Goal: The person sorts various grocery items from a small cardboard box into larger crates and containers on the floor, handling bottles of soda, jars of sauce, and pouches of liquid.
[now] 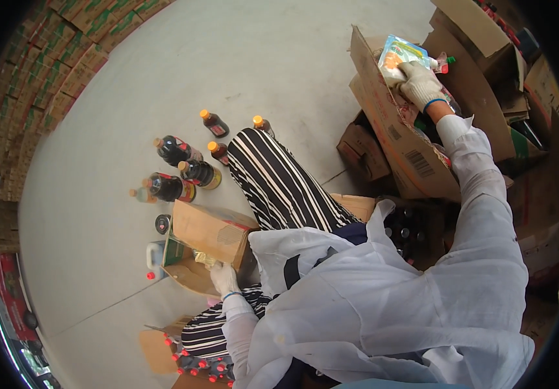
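My right hand, in a white knitted glove, grips a pouch printed in blue, white and orange, over a large open carton at the upper right. A bottle with a green cap shows just beyond that hand. At the lower left, my gloved left hand is closed at the edge of a smaller open cardboard box. A pale yellow item lies by its fingers inside this box; whether the fingers hold it or the box edge is unclear.
Dark sauce bottles and small orange-capped bottles stand on the grey floor. A white jug with a red cap is beside the smaller box. Red-capped bottles fill a carton at the lower left. Stacked cartons line the far left.
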Motion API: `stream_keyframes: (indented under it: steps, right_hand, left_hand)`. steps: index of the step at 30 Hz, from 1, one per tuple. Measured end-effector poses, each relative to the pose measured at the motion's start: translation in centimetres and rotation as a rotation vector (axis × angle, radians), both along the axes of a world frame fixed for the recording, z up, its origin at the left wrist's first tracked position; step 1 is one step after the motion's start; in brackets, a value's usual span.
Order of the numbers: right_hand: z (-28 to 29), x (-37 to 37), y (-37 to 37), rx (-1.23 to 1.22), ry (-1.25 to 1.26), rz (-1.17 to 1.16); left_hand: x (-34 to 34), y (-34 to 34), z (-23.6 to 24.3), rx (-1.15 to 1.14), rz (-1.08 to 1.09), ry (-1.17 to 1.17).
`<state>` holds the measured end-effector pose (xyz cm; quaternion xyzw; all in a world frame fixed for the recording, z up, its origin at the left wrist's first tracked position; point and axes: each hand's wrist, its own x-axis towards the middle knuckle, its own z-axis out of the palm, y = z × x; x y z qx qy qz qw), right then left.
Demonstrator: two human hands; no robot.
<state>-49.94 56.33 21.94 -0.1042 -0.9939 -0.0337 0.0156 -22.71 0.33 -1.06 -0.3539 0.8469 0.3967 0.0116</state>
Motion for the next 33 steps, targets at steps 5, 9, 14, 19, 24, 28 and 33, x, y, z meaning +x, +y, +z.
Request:
stream_keyframes:
  steps: [5,9,14,19,24,28,33]
  right_hand:
    - [-1.0,-2.0,3.2,-0.242,0.081,-0.197]
    - [-3.4,-4.5,7.1,-1.387,0.770,-0.345]
    - [7.3,-1.1,-1.1,-1.800,0.715,0.324]
    - [10.9,6.0,-15.8,-1.160,0.555,1.186]
    - [4.9,10.8,-27.0,-1.482,-0.358,0.948]
    - [-2.6,14.7,-31.5,-1.448,-0.365,1.095]
    - [-3.6,16.2,-34.8,-1.290,-0.352,1.305]
  left_hand:
    - [-0.2,0.2,0.3,0.022,0.008,-0.019]
    - [-0.8,0.6,-0.4,0.084,-0.018,-0.015]
    - [-0.4,0.8,1.3,0.087,0.016,0.035]
    - [0.2,-0.4,-0.1,0.198,0.035,0.119]
    - [1.2,-4.1,-4.7,0.213,-0.018,0.021]
    - [1.2,-4.2,-5.7,0.183,-0.036,-0.047]
    - [2.5,-1.8,-2.4,0.220,0.034,0.000]
